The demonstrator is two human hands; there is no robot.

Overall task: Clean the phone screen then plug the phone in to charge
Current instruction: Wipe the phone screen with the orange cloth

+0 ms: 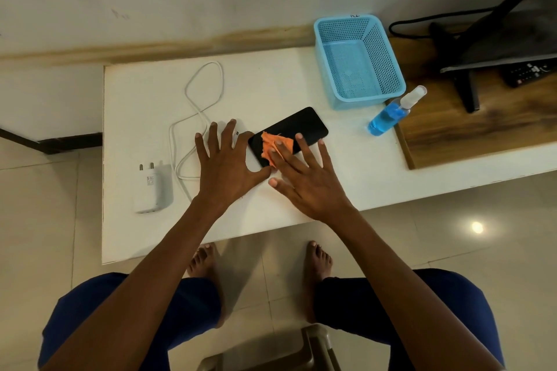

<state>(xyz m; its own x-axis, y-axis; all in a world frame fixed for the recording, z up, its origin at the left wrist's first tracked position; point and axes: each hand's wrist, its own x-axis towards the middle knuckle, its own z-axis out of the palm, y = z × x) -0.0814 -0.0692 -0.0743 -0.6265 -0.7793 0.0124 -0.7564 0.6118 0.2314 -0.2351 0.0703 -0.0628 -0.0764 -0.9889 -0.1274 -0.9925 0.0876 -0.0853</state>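
Black slab phone [289, 132] mid white table [271, 84] w/ orange cloth [275, 143] on it; white charger brick [152, 190] left, blue mesh basket [358, 60] behind-right (blue-liquid spray bottle [391, 113] beside).

The right hand [304, 178] presses an orange cloth [275, 144] flat on the black phone [298, 126] lying on the white desk [271, 84]. The left hand [226, 163], fingers spread, rests beside the phone over the white cable [205, 90].

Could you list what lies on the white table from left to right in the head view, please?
charger → cable → left hand → phone under a cloth pressed by the right hand → basket → spray bottle
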